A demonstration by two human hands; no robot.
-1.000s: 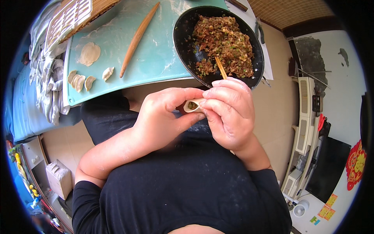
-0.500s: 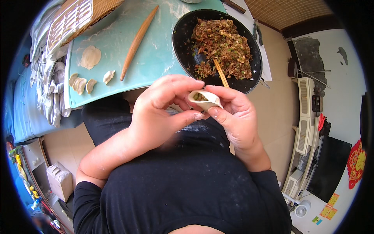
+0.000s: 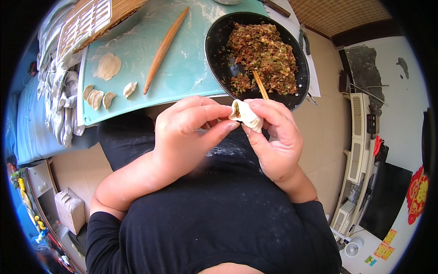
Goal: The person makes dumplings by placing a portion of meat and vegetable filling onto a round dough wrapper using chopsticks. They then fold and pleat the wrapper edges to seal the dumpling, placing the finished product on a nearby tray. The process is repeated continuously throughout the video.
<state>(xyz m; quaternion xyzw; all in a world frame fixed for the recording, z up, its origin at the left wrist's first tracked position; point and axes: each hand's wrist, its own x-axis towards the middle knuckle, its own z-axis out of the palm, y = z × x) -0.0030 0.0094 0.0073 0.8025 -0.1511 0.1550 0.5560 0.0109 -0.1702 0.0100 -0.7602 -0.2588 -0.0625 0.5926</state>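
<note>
We see the black pan (image 3: 214, 55) at the mat's (image 3: 191, 68) right edge, full of chopped filling (image 3: 264, 50), with a chopstick (image 3: 260, 84) stuck in. Left hand (image 3: 185, 132) and right hand (image 3: 273, 137) pinch a dumpling (image 3: 245, 115) between fingertips, just below the pan's near rim. Rolling pin (image 3: 165, 48) lies mid-mat; folded dumplings (image 3: 102, 97) and a wrapper (image 3: 108, 66) sit at its left edge.

A dark flat screen (image 3: 387, 198) stands at the right edge, a red round paper decoration (image 3: 417, 194) hangs beside it, and a small whitish box (image 3: 70, 210) sits lower left.
</note>
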